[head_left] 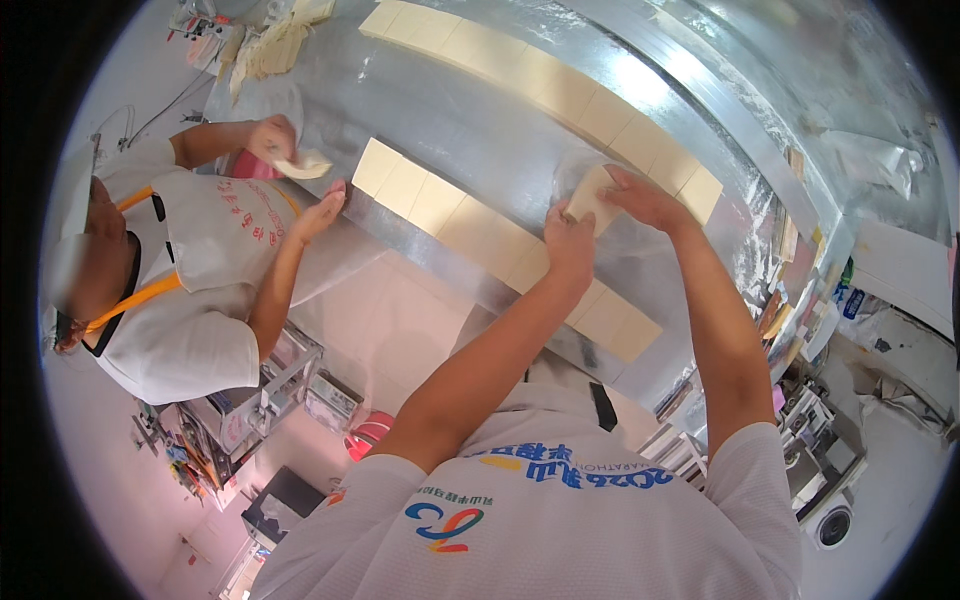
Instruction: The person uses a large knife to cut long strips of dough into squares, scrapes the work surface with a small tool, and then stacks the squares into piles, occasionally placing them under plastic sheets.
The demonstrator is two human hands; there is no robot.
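Both hands meet on one pale square sheet (590, 195) on the steel bench (480, 130), between the two rows of squares. The left hand (570, 245) pinches the sheet's near corner with curled fingers; the right hand (645, 200) lies partly flattened over its far edge, fingers closed down on it. The sheet is lifted slightly at one side, which suggests a grip meant to peel or turn it without tearing. It rests on a clear plastic film (640, 250) spread over the bench beside the near row.

The near row of squares (470, 230) runs edge to edge along the bench rim nearest the sheet; the far row (560, 85) runs parallel beyond it. Squares touch their neighbours, probably to save room and keep them in order.

Left of the near row, a co-worker in a white shirt (200, 270) with orange straps holds a similar piece (305, 165) in one raised hand, the other hand open just beside the row's end. Racks and boxes (810, 300) crowd the space right of the bench
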